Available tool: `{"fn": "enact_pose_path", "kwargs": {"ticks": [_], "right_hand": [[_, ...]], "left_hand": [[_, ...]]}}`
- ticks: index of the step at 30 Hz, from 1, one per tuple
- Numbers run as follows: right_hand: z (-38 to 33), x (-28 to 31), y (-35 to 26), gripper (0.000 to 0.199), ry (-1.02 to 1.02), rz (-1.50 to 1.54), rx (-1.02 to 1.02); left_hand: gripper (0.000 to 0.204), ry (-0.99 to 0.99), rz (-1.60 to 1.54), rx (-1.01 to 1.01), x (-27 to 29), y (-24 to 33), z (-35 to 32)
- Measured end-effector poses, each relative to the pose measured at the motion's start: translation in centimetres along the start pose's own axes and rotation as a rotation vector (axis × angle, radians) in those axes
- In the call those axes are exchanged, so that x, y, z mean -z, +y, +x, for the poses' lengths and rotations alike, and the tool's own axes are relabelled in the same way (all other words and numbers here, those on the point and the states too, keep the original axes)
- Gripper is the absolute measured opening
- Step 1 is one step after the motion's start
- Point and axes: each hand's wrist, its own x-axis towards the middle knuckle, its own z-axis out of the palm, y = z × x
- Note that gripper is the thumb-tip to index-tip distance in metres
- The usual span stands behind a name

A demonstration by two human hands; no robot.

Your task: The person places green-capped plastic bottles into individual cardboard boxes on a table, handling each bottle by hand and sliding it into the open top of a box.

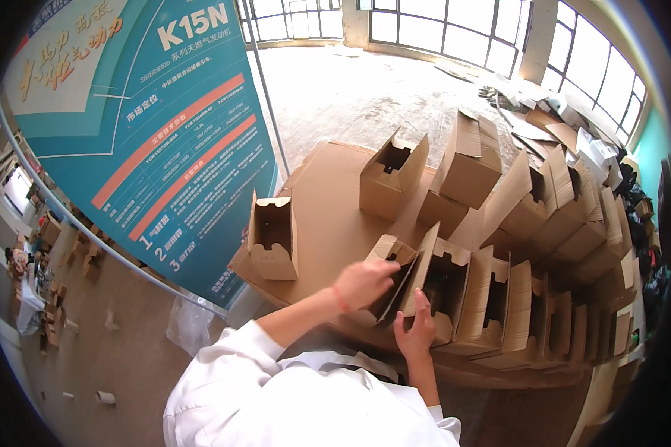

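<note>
A small open cardboard box [391, 246] stands tilted at the table's near edge, and my left hand [361, 286] is closed at its near side, fingers bent over the edge. My right hand [417, 325] has its thumb and fingers apart, resting against the near side of the neighbouring open carton [443, 318], whose tall flap [423, 266] stands up between my hands. My right hand's far fingers are partly hidden from view. Further right, a row of similar open cartons [490, 322] stands close together.
The boxes stand on a large brown cardboard-topped table [328, 194]. One carton [274, 246] sits alone at the left, another [394, 175] at the back, with a taller one [467, 162] beside it. A teal banner stand [179, 164] rises at the left. Scrap cardboard [548, 123] lies by the windows.
</note>
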Motion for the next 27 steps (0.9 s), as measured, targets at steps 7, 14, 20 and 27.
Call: {"fn": "enact_pose_path", "kwargs": {"ticks": [7,14,20,27], "right_hand": [[-0.2,-0.7,0.2,0.066,0.045,-0.041,0.035],[0.0,-1.6,0.3,0.065,0.102,-0.071,0.040],[-0.2,-1.8,-0.1,0.065,0.110,-0.113,-0.011],[0.5,-1.7,-0.6,0.065,0.120,-0.121,-0.034]], "left_hand": [[0.071,0.923,0.309,0.466,9.7,-13.7,-10.9],[0.072,0.608,-0.814,1.024,9.6,-14.5,-14.0],[0.053,0.631,-0.757,1.046,7.1,-23.3,-12.5],[0.056,0.506,-0.742,0.908,10.8,-26.5,3.6]]}}
